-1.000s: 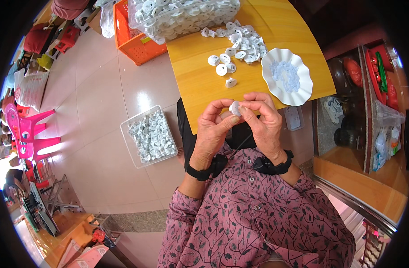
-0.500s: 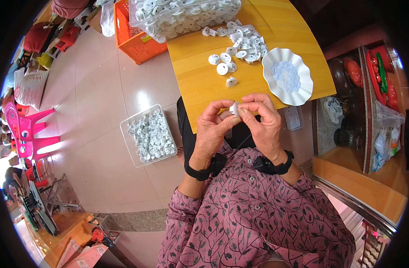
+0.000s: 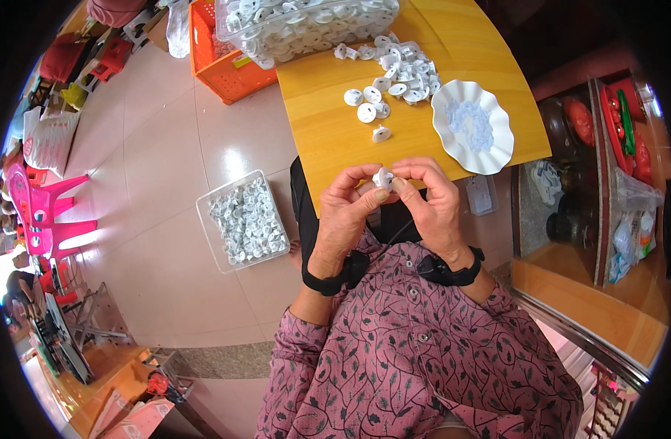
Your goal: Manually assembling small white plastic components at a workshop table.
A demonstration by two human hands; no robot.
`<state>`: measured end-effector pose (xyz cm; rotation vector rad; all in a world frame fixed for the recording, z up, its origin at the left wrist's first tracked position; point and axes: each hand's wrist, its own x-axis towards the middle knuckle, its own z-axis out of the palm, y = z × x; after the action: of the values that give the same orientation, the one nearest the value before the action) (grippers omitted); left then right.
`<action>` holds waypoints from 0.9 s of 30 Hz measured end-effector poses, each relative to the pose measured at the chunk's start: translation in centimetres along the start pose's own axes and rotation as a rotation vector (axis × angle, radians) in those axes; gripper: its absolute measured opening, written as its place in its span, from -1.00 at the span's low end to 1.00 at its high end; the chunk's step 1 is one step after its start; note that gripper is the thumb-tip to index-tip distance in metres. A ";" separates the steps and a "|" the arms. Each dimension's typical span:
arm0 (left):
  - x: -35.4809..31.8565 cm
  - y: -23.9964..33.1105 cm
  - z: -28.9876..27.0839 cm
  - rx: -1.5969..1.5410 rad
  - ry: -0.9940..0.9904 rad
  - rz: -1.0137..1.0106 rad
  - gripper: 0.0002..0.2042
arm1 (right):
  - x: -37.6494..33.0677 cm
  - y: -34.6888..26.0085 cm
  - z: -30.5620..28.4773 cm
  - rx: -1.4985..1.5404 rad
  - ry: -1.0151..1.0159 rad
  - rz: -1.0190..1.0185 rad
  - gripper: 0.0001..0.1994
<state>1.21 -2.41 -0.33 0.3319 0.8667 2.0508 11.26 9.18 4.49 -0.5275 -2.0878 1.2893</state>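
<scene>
Between my two hands, over the near edge of the yellow wooden table (image 3: 321,110), is a small white round plastic part (image 3: 383,178). My left hand (image 3: 348,205) pinches it between thumb and fingers from the left. On its other side my right hand (image 3: 427,201) has thumb and forefinger closed against it. A single loose white part (image 3: 381,134) lies just beyond my fingers, and a pile of the same parts (image 3: 412,73) spreads farther back. To the right stands a white wavy-rimmed dish (image 3: 501,139) with small pale bluish translucent pieces (image 3: 468,124) in it.
A clear tub (image 3: 236,33) heaped with white parts stands at the table's back left, above an orange crate (image 3: 225,80). On the floor at left is a clear box (image 3: 206,238) of finished-looking white pieces. A pink stool (image 3: 50,212) and shelving (image 3: 602,183) flank the space.
The white part has been turned between my fingers and now shows a different side. Both hands stay in nearly the same place.
</scene>
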 end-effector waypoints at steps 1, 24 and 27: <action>0.0 0.1 0.0 -0.023 0.002 -0.002 -0.67 | 0.0 0.1 -0.1 0.012 -0.005 0.010 -0.91; 0.0 -0.2 0.1 -0.023 0.028 0.004 -0.70 | 0.1 0.2 0.5 -0.144 -0.012 -0.092 -0.94; 0.1 0.0 0.3 -0.027 0.019 -0.011 -0.70 | 0.1 0.2 0.6 -0.046 0.001 -0.048 -0.95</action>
<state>1.29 -2.17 -0.12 0.2931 0.8501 2.0567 10.80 8.99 4.14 -0.4945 -2.1204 1.2162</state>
